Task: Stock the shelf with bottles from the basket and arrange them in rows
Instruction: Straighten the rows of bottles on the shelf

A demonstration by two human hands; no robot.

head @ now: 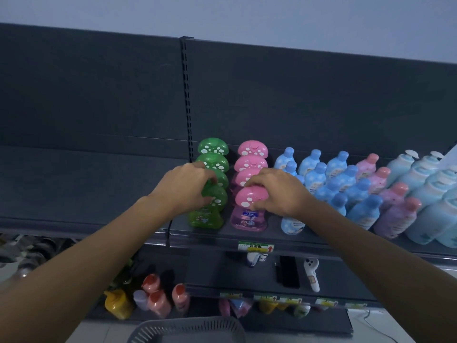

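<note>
On the dark top shelf stand a row of green bottles with spotted mushroom caps and, right of it, a row of pink ones. My left hand grips the cap of the front green bottle. My right hand grips the cap of the front pink bottle. Both front bottles stand upright near the shelf's front edge. The grey basket sits below at the bottom edge of the view; its contents are hidden.
Rows of blue bottles, pink-purple bottles and pale blue pump bottles fill the shelf to the right. Left of the green row lies bare shelf. Lower shelves hold orange-capped and yellow bottles.
</note>
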